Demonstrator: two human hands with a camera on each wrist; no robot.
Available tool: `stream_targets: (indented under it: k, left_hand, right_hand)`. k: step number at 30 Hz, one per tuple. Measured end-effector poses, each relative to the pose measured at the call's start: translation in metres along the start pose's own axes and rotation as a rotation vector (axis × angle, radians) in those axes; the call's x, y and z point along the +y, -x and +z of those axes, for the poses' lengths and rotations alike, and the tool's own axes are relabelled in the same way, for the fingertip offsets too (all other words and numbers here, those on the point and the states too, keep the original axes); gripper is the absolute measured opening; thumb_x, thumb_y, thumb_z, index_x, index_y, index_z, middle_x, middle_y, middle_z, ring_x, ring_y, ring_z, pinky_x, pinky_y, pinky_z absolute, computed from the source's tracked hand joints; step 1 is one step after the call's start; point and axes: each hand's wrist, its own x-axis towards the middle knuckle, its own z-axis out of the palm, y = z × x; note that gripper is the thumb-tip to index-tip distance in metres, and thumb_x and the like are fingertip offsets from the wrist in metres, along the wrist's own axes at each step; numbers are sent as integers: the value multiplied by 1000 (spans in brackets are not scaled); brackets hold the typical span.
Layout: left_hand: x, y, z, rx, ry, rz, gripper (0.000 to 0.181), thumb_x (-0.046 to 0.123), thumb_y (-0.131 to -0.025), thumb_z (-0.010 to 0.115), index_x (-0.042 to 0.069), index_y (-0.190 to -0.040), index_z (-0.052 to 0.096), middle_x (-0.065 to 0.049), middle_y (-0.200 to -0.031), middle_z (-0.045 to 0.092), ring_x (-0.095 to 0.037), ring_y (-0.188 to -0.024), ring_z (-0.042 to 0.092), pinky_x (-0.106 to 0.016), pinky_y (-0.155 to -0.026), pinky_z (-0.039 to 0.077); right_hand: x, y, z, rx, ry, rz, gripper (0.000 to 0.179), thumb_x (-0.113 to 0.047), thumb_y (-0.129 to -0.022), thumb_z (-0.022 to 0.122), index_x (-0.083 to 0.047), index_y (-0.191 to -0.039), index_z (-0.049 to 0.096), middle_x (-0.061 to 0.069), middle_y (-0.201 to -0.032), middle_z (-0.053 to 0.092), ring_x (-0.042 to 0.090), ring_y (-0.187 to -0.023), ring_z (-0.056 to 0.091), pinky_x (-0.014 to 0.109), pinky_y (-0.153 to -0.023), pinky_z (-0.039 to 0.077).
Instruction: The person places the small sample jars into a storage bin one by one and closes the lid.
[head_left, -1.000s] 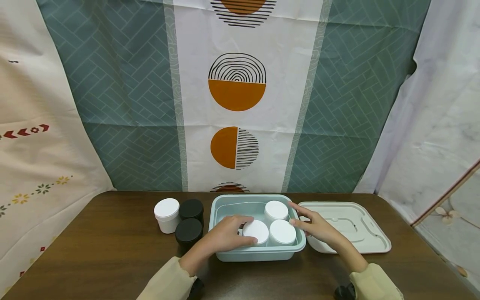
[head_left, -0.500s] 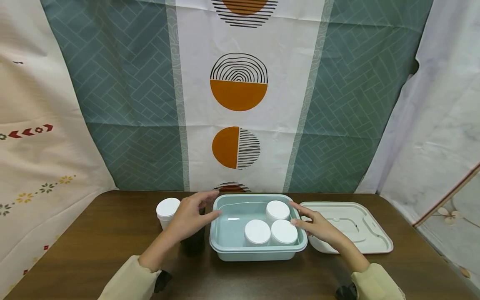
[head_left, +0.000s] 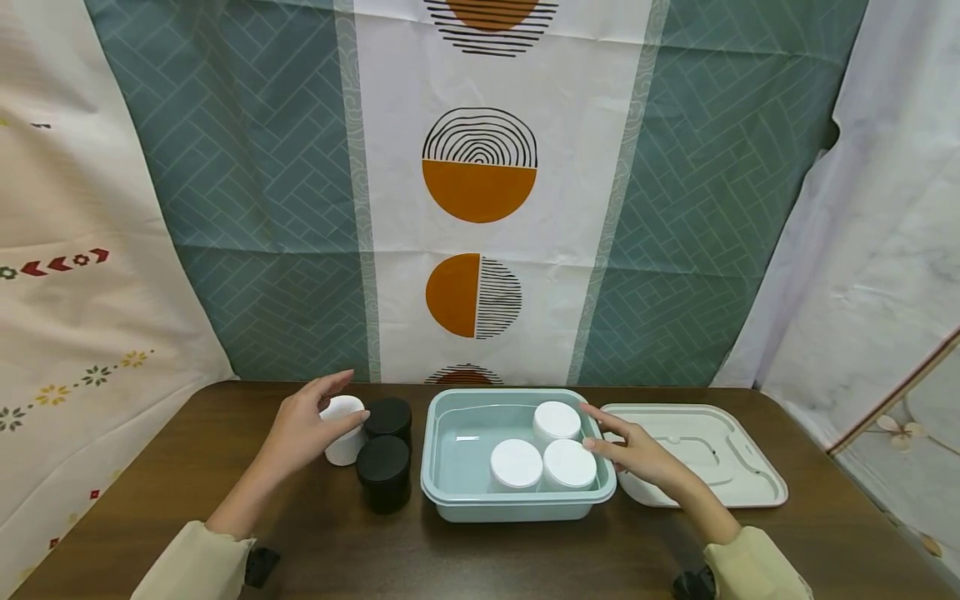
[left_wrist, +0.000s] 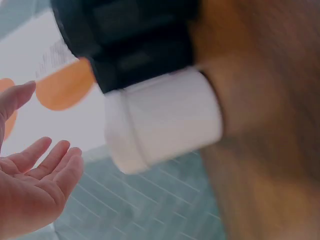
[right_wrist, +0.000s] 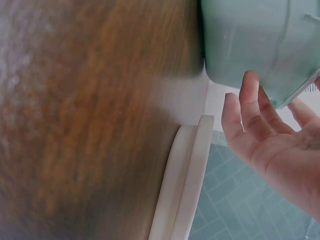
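My left hand (head_left: 303,422) is over a white jar (head_left: 344,451) on the table's left, thumb and fingers spread apart. In the left wrist view that hand (left_wrist: 37,182) is beside the lidded end of the white jar (left_wrist: 167,117), with a gap between them. Two black-lidded jars (head_left: 385,467) stand right of it. My right hand (head_left: 637,454) rests at the right rim of a pale blue plastic bin (head_left: 517,510), index fingertip and thumb at the rim, other fingers loosely extended outside it. Inside the bin stand three white jars (head_left: 516,463), grouped toward the right.
A pale lid (head_left: 712,454) lies flat on the brown wooden table (head_left: 525,558), just right of the bin and partly behind my right hand. A patterned cloth (head_left: 480,237) hangs along the table's back edge. Light cloths hang at both sides.
My left hand let go of the front-left white jar in the bin and moved left, past the black jars, to the white jar outside. My right hand stayed at the bin's rim.
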Motion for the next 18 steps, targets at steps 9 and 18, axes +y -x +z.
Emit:
stream_targets:
  k: [9,18]
  left_hand:
    - [-27,3,-1,-13,-118,-76,68,22,-73,76,-11,-124,47,-30,-121,52,-37,-96,55,-44,-76,48]
    - [-44,1,4,-51,-121,-131,68,23,-71,77,-13,-122,49,-32,-115,54,-37,-94,56,-45,-74,48]
  right_hand:
    - [0,0,0,8,7,7,63,-26,-90,57,-12,-144,27,28,-127,42,23,-89,57,33,-64,52]
    - [1,0,1,18,21,10,63,-27,-90,57,-12,-144,28,28,-127,42,24,-91,55,33,-65,51]
